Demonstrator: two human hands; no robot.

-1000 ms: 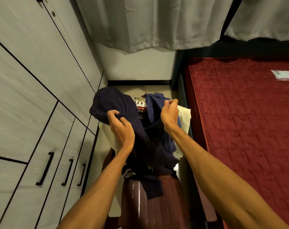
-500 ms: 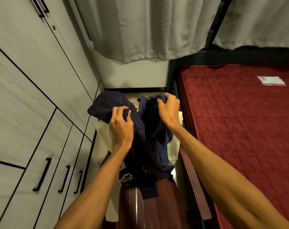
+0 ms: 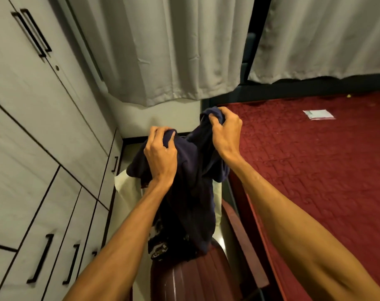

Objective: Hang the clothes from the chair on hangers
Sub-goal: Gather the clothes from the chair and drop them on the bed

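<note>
Lifted higher since earlier: navy garment [image 3: 193, 174], bunched, limp; left hand [image 3: 161, 155], right hand [image 3: 226, 135] both gripping it.

The left forearm [image 3: 128, 231] rises from the bottom edge toward centre frame, and the right forearm [image 3: 282, 209] comes in from the lower right corner. The left grip [image 3: 161, 155], knuckles toward the camera, curls its fingers into the navy garment [image 3: 193, 192]. The right grip [image 3: 226, 135], slightly higher and right of centre, bunches the same garment in bent fingers.

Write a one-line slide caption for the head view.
Left hand and right hand grip a dark navy cloth garment over a glossy maroon chair, between grey wardrobe doors and a red quilted mattress.
</note>
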